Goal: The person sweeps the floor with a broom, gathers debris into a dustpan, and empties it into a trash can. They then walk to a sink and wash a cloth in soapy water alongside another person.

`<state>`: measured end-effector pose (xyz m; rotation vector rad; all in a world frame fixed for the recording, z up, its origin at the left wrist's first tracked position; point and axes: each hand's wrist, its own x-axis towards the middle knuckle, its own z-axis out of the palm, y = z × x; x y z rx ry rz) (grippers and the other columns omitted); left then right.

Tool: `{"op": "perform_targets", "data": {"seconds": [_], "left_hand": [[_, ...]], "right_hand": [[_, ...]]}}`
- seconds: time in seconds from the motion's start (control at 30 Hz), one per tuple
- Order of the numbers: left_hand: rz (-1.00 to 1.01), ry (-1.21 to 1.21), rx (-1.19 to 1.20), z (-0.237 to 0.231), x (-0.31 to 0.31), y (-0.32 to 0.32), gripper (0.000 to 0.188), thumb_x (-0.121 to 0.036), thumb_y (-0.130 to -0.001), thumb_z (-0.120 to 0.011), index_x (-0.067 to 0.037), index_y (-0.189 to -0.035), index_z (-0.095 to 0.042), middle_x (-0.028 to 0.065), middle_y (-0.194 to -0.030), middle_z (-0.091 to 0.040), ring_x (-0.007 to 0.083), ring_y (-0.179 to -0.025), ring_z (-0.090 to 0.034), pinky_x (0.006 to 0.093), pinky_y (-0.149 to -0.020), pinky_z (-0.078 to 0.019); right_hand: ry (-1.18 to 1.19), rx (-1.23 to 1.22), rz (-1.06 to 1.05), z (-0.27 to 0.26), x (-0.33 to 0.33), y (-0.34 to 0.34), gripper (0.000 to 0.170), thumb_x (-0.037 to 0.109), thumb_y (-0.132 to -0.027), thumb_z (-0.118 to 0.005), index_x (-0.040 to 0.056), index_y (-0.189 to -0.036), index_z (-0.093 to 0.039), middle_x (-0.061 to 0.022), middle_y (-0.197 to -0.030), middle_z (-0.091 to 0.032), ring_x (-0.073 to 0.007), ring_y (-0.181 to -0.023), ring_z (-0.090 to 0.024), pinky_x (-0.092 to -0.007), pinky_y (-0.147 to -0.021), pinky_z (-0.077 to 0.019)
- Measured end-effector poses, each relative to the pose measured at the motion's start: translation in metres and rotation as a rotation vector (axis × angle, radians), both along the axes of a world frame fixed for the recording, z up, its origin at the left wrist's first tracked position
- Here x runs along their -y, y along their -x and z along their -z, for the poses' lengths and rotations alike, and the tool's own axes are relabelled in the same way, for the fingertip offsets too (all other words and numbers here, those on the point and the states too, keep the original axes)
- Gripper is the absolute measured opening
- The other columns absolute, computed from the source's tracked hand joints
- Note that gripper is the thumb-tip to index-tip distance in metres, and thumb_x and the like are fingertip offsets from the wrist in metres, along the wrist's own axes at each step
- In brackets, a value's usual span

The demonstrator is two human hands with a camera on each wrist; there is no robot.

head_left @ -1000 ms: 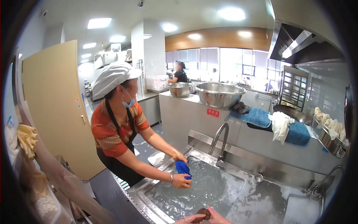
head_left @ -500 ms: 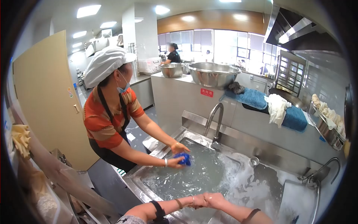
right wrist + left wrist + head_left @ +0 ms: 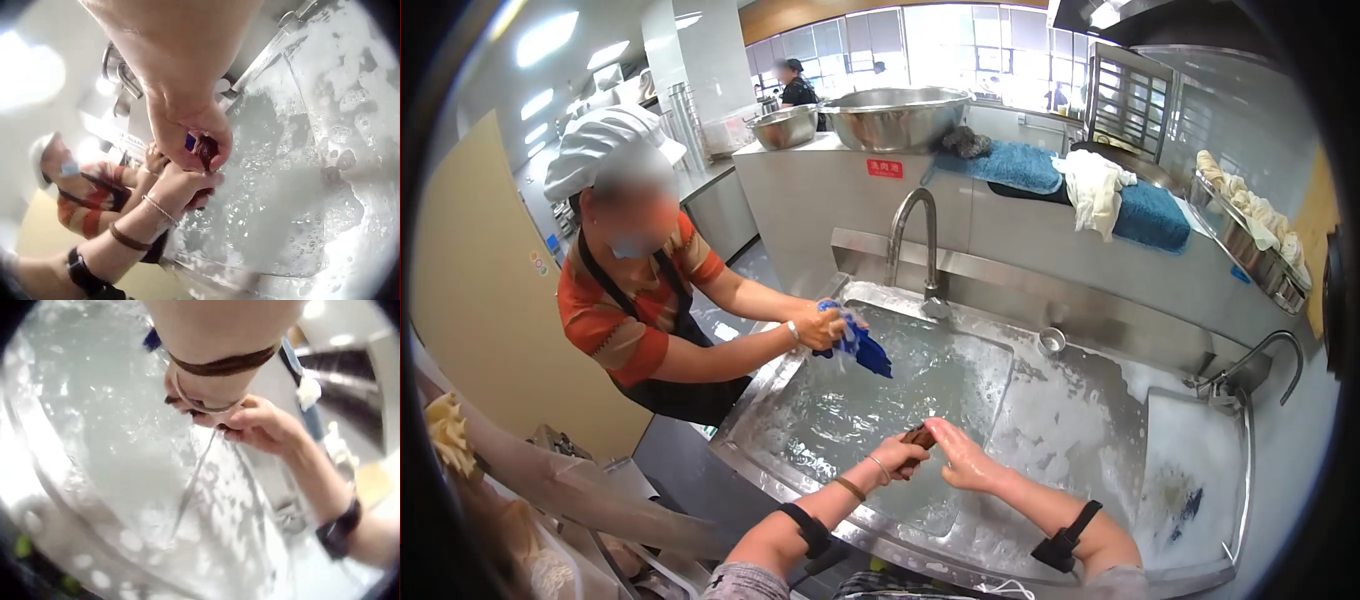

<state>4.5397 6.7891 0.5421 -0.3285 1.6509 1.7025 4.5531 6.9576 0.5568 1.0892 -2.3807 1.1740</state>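
Over the water-filled sink basin (image 3: 820, 400), both my hands work on a wet brown cloth (image 3: 919, 437), bunched up small. My left hand (image 3: 897, 459) grips its lower part, with a thin bracelet and a brown band on the wrist. The fingers of my right hand (image 3: 962, 460) pinch the upper end. Seen from the right wrist, a dark wad of the cloth (image 3: 206, 150) pokes out between the right thumb and fingers, just above the left hand (image 3: 181, 187). In the left wrist view, the left hand (image 3: 203, 403) hides most of the cloth.
Across the basin at left, a person (image 3: 630, 290) in a white cap wrings a blue cloth (image 3: 862, 350). A curved faucet (image 3: 928, 240) rises behind the water. To the right lie a wet, foamy steel counter (image 3: 1070, 420), a small metal cup (image 3: 1051, 341) and a second faucet (image 3: 1250, 365).
My hands, low in view before, now show higher up, with the brown cloth between them. The other person has turned toward me and raised the blue cloth. The head view has shifted down and right.
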Motion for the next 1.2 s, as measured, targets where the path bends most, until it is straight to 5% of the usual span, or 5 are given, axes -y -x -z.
{"op": "perform_targets", "data": {"seconds": [0.27, 0.53, 0.67, 0.77, 1.2], "left_hand": [[0.753, -0.440, 0.078, -0.030, -0.006, -0.022, 0.017, -0.017, -0.075, -0.051, -0.004, -0.065, -0.047, -0.0016, -0.047, -0.036, 0.0055, -0.036, -0.029, 0.0183, -0.031, -0.0211], [0.438, 0.289, -0.091, -0.059, -0.037, -0.031, 0.005, -0.006, -0.061, -0.054, -0.008, -0.061, -0.049, 0.0018, -0.047, -0.044, 0.0097, -0.036, -0.039, 0.0252, -0.030, -0.0261], [0.604, 0.756, -1.110, -0.004, -0.043, -0.015, 0.020, -0.018, -0.061, -0.055, -0.007, -0.077, -0.057, 0.0147, -0.075, -0.058, 0.0253, -0.072, -0.057, 0.0332, -0.061, -0.0449], [0.386, 0.999, -0.766, -0.023, -0.044, -0.027, 0.043, -0.028, -0.065, -0.054, -0.002, -0.097, -0.040, 0.0200, -0.080, -0.056, 0.0318, -0.080, -0.055, 0.0382, -0.068, -0.0438], [0.140, 1.105, -1.526, -0.042, -0.047, -0.051, 0.033, -0.008, -0.061, -0.056, -0.010, -0.091, -0.042, 0.0081, -0.084, -0.048, 0.0281, -0.074, -0.051, 0.0357, -0.055, -0.0440]], "right_hand": [[-0.258, -0.337, -0.145, -0.044, -0.003, -0.014, 0.031, 0.013, -0.068, -0.047, 0.0159, -0.099, -0.051, -0.0063, -0.083, -0.048, -0.0220, -0.072, -0.052, -0.0321, -0.059, -0.0434], [-0.619, -0.084, -0.081, -0.016, -0.002, -0.004, 0.014, 0.017, -0.058, -0.055, 0.0069, -0.068, -0.055, -0.0129, -0.064, -0.057, -0.0277, -0.058, -0.057, -0.0354, -0.048, -0.0450], [-0.585, -0.239, 0.115, 0.002, 0.002, 0.000, 0.005, 0.009, -0.053, -0.054, 0.0059, -0.056, -0.057, -0.0130, -0.055, -0.055, -0.0257, -0.053, -0.057, -0.0346, -0.046, -0.0450], [-0.267, -0.237, 0.138, 0.025, 0.005, 0.009, 0.006, 0.012, -0.056, -0.053, 0.0077, -0.052, -0.054, -0.0131, -0.054, -0.055, -0.0275, -0.052, -0.055, -0.0358, -0.047, -0.0446], [-0.455, 0.356, 0.134, -0.023, -0.007, 0.002, 0.019, 0.011, -0.058, -0.056, 0.0024, -0.075, -0.056, -0.0144, -0.071, -0.058, -0.0264, -0.069, -0.057, -0.0350, -0.059, -0.0457]]}}
